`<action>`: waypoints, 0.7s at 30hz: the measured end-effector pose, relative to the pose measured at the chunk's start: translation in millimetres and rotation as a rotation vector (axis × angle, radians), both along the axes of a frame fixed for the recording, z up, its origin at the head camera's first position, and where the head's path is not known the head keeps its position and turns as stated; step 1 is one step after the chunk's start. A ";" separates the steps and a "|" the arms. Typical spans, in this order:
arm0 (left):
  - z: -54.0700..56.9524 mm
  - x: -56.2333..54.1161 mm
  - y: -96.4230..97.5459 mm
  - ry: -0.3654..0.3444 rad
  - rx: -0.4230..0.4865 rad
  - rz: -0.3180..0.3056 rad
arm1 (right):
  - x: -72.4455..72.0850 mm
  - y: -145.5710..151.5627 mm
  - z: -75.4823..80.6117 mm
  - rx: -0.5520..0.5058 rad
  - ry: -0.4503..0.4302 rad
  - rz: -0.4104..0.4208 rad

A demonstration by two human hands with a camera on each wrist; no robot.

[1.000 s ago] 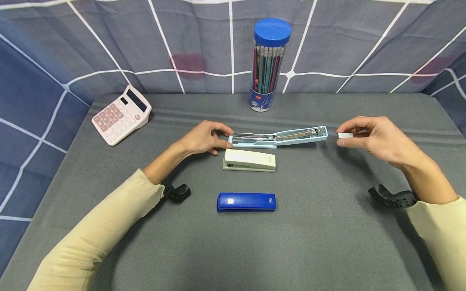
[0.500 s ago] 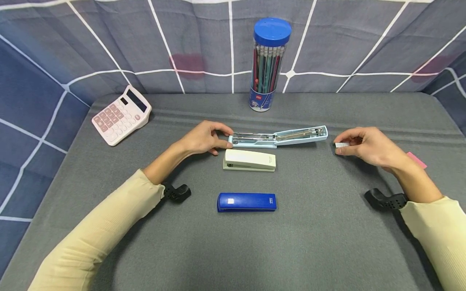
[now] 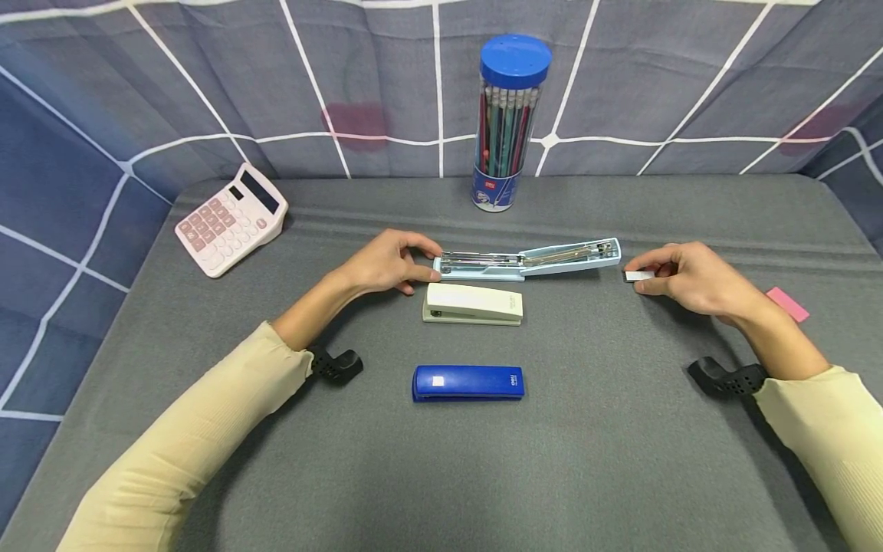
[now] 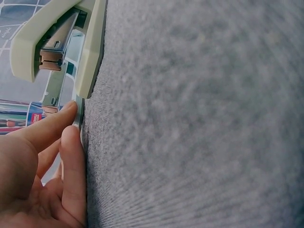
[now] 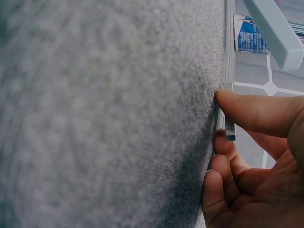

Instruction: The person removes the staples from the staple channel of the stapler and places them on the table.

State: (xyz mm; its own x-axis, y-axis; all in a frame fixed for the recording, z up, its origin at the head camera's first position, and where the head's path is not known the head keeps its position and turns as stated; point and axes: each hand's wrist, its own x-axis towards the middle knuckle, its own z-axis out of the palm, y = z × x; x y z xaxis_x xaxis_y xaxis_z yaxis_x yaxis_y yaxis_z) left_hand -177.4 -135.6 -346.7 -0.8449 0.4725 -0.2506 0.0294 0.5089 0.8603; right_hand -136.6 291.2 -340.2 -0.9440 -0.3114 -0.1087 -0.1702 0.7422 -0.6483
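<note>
My left hand (image 3: 391, 261) pinches the left end of a light blue stapler (image 3: 483, 266), which lies swung wide open with its metal magazine exposed. In the left wrist view, thumb and finger meet at the tip of its base, partly behind the cream stapler (image 4: 90, 57). To the right of the raised blue end, my right hand (image 3: 697, 280) pinches a small strip of staples (image 5: 230, 111) low at the tabletop. Its other fingers curl against the cloth in the right wrist view. In the head view the strip (image 3: 639, 276) looks pale with a dark left tip.
Just in front of the light blue stapler lies the cream one, with a blue stapler (image 3: 468, 382) nearer me. A clear pencil tub (image 3: 507, 130) with a blue lid stands behind. A pink calculator (image 3: 231, 218) sits at back left, and a flat pink piece (image 3: 788, 304) beside my right wrist.
My right hand has come lower and slightly left with the staples, uncovering the pink piece by the wrist. The left hand and the light blue stapler hold still.
</note>
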 end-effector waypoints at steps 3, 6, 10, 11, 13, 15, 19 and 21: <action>0.7 0.3 0.3 0.003 -0.008 -0.001 | 0.4 0.0 0.2 0.011 0.001 -0.007; 0.7 -0.1 0.8 0.004 -0.015 0.000 | 0.4 0.3 0.4 0.020 0.005 -0.019; 0.6 -0.6 1.0 0.002 -0.018 0.001 | -0.1 1.3 -0.1 0.026 0.003 -0.028; 0.7 -0.5 0.9 0.001 -0.018 0.001 | -0.3 1.5 -0.3 0.025 0.000 -0.028; 0.8 -0.4 0.7 0.000 -0.016 0.001 | -0.8 1.5 -0.4 0.028 -0.005 -0.029; 0.8 -0.4 0.4 -0.001 -0.015 -0.001 | -1.1 1.3 -0.4 0.031 -0.011 -0.031; 1.1 -0.2 0.1 -0.001 -0.014 -0.002 | -1.1 0.6 0.2 0.040 -0.015 -0.037; 1.0 -0.2 0.2 0.001 -0.014 -0.002 | -0.9 0.6 0.4 0.044 -0.011 -0.035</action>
State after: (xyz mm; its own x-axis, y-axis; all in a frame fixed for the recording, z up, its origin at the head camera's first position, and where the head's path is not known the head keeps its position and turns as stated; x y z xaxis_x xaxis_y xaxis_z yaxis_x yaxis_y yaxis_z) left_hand -177.6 -135.4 -345.6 -0.8444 0.4707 -0.2559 0.0316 0.5205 0.8533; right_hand -137.5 291.8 -339.9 -0.9530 -0.2730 -0.1317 -0.1369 0.7753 -0.6165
